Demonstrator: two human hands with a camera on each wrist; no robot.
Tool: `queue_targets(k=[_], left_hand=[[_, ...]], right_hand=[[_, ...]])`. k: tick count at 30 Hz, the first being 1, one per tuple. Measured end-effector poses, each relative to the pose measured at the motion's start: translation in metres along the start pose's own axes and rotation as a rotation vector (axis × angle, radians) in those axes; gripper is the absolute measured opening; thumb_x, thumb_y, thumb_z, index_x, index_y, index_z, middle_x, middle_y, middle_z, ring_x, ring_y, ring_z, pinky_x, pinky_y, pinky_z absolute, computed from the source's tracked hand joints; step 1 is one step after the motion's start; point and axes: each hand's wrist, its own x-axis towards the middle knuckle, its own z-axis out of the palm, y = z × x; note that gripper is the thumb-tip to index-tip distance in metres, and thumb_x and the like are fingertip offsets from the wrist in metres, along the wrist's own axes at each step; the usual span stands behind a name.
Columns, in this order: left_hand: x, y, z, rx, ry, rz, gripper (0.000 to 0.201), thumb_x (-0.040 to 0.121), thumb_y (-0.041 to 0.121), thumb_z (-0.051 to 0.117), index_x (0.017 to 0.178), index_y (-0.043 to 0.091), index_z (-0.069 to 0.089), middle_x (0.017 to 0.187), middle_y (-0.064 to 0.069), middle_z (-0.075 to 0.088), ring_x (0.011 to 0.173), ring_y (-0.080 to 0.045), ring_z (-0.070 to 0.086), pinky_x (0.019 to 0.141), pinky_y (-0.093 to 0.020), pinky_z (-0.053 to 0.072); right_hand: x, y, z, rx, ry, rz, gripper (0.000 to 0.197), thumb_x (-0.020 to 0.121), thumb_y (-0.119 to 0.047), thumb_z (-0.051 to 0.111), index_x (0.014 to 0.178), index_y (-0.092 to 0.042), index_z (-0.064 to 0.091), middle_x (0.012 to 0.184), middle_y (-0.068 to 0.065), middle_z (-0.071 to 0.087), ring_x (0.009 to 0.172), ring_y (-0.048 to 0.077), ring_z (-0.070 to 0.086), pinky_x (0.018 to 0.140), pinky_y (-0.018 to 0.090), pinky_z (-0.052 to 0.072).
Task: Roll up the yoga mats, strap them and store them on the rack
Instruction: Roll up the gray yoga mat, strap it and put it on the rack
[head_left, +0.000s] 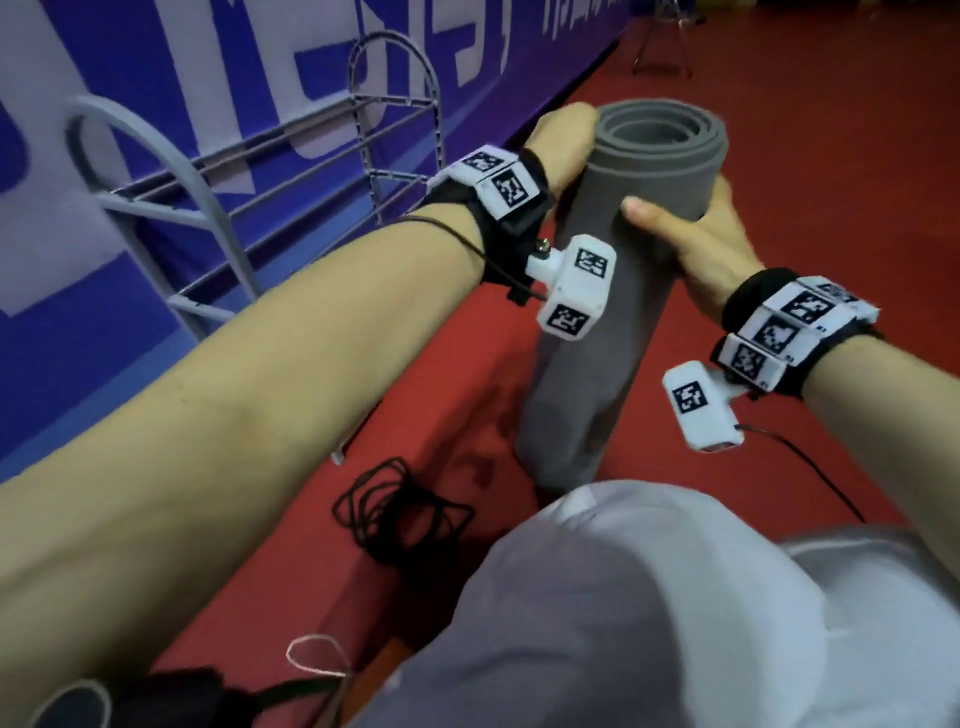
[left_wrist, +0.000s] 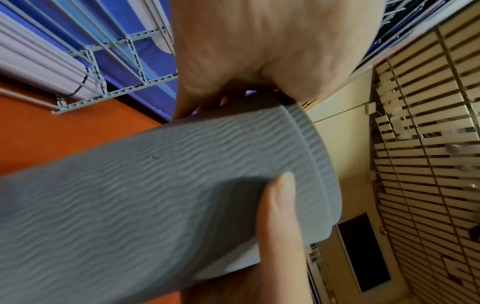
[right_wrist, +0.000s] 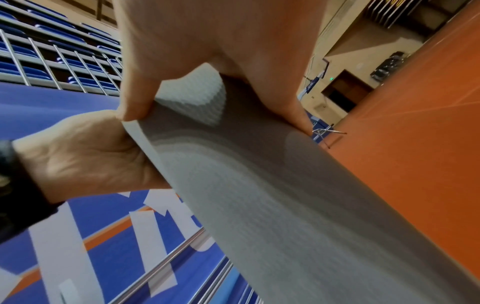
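Rolled grey mat (head_left: 613, 291) clasped near top by left hand (head_left: 563, 143) and right hand (head_left: 701, 239); soft, springy foam, unstrapped, likely unrolled if released.

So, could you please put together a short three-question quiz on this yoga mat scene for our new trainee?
1. True or false: the grey yoga mat is rolled up and both hands hold it near its upper end.
2. Which side of the mat is the metal rack on? A) the person's left B) the person's right C) behind the mat, out of view
3. Fill in: the black elastic bands lie on the red ____.

Key
1. True: left hand and right hand grip it.
2. A
3. floor
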Motion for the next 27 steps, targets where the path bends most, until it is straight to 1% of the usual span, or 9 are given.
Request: queue_targets(k=[2, 3, 5, 7, 11, 15, 17, 22, 27], left_hand=[[0.002, 0.002, 0.004, 0.013, -0.003, 0.023, 0.037, 0.093, 0.018, 0.04, 0.122, 0.004, 0.058, 0.118, -0.014, 0.062, 0.106, -0.026, 0.06, 0.088, -0.028, 0.052], [0.001, 0.004, 0.004, 0.01, -0.005, 0.042, 0.036, 0.095, 0.014, 0.038, 0.125, 0.005, 0.057, 0.124, -0.015, 0.06, 0.108, -0.026, 0.06, 0.09, -0.03, 0.052], [0.008, 0.006, -0.001, 0.042, -0.011, 0.045, 0.026, 0.093, 0.015, 0.044, 0.112, 0.009, 0.062, 0.113, -0.011, 0.064, 0.089, -0.02, 0.064, 0.071, -0.023, 0.057], [0.012, 0.005, -0.009, 0.047, -0.008, -0.002, 0.028, 0.08, 0.021, 0.053, 0.102, 0.011, 0.067, 0.101, -0.006, 0.064, 0.081, -0.021, 0.062, 0.074, -0.025, 0.055], [0.021, 0.011, -0.013, -0.033, -0.045, -0.134, 0.017, 0.074, 0.025, 0.044, 0.059, 0.019, 0.038, 0.061, 0.0, 0.043, 0.062, -0.019, 0.04, 0.074, -0.036, 0.035], [0.028, 0.013, -0.006, 0.0, -0.025, -0.141, 0.028, 0.09, 0.034, 0.044, 0.089, 0.014, 0.063, 0.079, -0.006, 0.059, 0.085, -0.027, 0.06, 0.091, -0.041, 0.048], [0.032, 0.016, -0.002, 0.036, -0.049, -0.142, 0.025, 0.094, 0.032, 0.045, 0.085, 0.015, 0.061, 0.083, -0.007, 0.062, 0.088, -0.027, 0.061, 0.092, -0.048, 0.048], [0.035, 0.017, -0.008, -0.083, -0.134, -0.215, 0.033, 0.095, 0.022, 0.046, 0.064, 0.015, 0.051, 0.058, -0.001, 0.053, 0.058, -0.019, 0.051, 0.068, -0.03, 0.048], [0.041, -0.002, -0.021, 0.028, -0.131, -0.192, 0.029, 0.095, 0.042, 0.055, 0.079, 0.018, 0.059, 0.065, 0.006, 0.062, 0.068, -0.012, 0.057, 0.062, -0.027, 0.051]], right_hand=[[0.002, 0.0, -0.004, 0.008, 0.039, 0.053, 0.109, 0.058, -0.056, 0.087, 0.143, -0.011, 0.034, 0.133, 0.0, 0.059, 0.12, 0.01, 0.059, 0.101, 0.035, 0.049], [0.004, 0.0, -0.005, 0.011, 0.045, 0.106, 0.117, 0.053, -0.067, 0.083, 0.145, -0.017, 0.031, 0.135, -0.005, 0.057, 0.121, 0.008, 0.058, 0.102, 0.036, 0.049], [0.012, 0.0, -0.004, 0.02, 0.035, 0.199, 0.12, 0.046, -0.085, 0.071, 0.145, -0.029, 0.032, 0.135, -0.014, 0.057, 0.12, 0.005, 0.058, 0.104, 0.041, 0.046], [0.019, 0.0, -0.003, 0.004, 0.037, 0.239, 0.122, 0.042, -0.095, 0.06, 0.145, -0.035, 0.035, 0.134, -0.017, 0.058, 0.119, 0.005, 0.059, 0.105, 0.045, 0.044], [0.025, 0.005, -0.001, 0.013, 0.088, 0.217, 0.124, 0.039, -0.093, 0.062, 0.144, -0.029, 0.041, 0.129, -0.013, 0.062, 0.115, 0.004, 0.061, 0.103, 0.039, 0.046], [0.027, 0.006, -0.004, 0.006, 0.129, 0.237, 0.112, 0.047, -0.091, 0.062, 0.14, -0.031, 0.046, 0.126, -0.013, 0.065, 0.113, 0.006, 0.062, 0.103, 0.04, 0.044], [0.026, 0.006, -0.008, 0.0, 0.129, 0.252, 0.102, 0.054, -0.085, 0.058, 0.14, -0.033, 0.045, 0.125, -0.014, 0.065, 0.112, 0.005, 0.062, 0.102, 0.04, 0.044], [0.034, 0.018, -0.014, 0.011, 0.139, 0.24, 0.107, 0.051, -0.09, 0.061, 0.138, -0.03, 0.049, 0.124, -0.009, 0.066, 0.114, 0.011, 0.063, 0.104, 0.043, 0.044], [0.038, 0.028, -0.02, -0.035, 0.132, 0.248, 0.099, 0.059, -0.092, 0.056, 0.142, -0.038, 0.043, 0.131, -0.014, 0.061, 0.122, 0.012, 0.057, 0.108, 0.048, 0.038]])
